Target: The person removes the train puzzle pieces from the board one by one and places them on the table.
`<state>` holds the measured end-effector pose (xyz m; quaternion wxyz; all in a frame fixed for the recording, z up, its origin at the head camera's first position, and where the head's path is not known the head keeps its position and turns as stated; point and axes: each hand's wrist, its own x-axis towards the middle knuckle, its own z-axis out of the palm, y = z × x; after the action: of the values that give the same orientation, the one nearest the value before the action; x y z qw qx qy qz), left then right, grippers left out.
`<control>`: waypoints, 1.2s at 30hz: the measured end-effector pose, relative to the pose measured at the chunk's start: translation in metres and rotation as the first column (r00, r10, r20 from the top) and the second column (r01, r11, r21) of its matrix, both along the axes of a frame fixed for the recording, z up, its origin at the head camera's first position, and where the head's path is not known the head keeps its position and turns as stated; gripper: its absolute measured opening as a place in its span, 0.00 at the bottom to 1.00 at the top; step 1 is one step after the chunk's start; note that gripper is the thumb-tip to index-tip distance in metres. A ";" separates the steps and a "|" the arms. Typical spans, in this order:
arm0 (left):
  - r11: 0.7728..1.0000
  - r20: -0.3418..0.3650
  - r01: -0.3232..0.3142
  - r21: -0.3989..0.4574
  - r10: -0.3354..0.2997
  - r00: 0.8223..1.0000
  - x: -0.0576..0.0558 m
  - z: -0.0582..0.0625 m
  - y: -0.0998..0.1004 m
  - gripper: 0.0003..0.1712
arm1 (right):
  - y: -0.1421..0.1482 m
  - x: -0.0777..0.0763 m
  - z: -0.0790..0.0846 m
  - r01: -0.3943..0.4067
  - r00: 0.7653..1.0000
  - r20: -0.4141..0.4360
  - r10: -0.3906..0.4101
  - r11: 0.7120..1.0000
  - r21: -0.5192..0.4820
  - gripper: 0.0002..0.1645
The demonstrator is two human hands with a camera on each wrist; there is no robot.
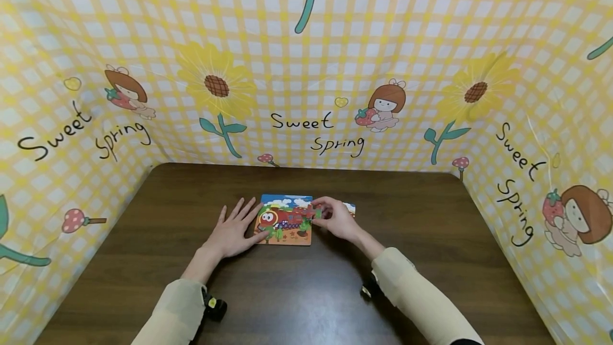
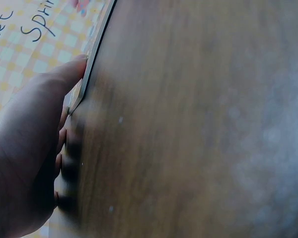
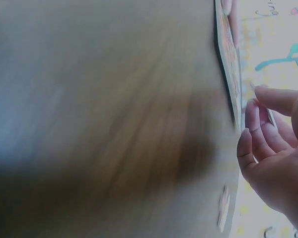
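A flat jigsaw puzzle [image 1: 286, 228] with a red cartoon train under a blue sky lies on the table. My left hand [image 1: 234, 232] has its fingers spread at the puzzle's left side, with the thumb on its lower left edge. At the right edge, my right hand [image 1: 337, 218] pinches a small puzzle piece [image 1: 316, 212] between thumb and fingers. In the right wrist view this piece [image 3: 271, 118] appears as a thin edge, mostly covered by the fingers. Another puzzle piece [image 1: 352, 208] lies just beyond the right hand, partly hidden by it.
The dark wooden table [image 1: 287, 297] ends at a checked yellow and white cloth [image 1: 306, 68] that rises at the back and both sides. In the right wrist view, the loose piece [image 3: 223, 208] lies flat on the table apart from the puzzle.
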<state>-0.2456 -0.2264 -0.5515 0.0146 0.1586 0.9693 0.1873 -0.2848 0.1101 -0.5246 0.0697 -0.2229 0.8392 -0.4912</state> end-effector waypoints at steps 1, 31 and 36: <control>1.000 -0.001 -0.002 0.001 0.002 1.000 0.000 -0.001 0.000 0.56 | 0.005 0.000 0.000 -0.001 1.000 -0.002 0.001 1.000 0.005 0.24; 0.999 0.016 -0.020 -0.047 0.021 1.000 -0.001 0.000 0.002 0.55 | 0.090 0.019 -0.015 0.092 0.983 -0.175 -0.056 0.975 0.204 0.21; 0.999 0.008 -0.013 -0.038 0.013 1.000 0.000 0.003 0.003 0.54 | 0.091 0.019 -0.015 0.089 0.984 -0.168 -0.054 0.973 0.213 0.21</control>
<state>-0.2452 -0.2235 -0.5481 0.0201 0.1512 0.9736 0.1697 -0.2660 0.2010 -0.5400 0.0080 -0.2224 0.8987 -0.3779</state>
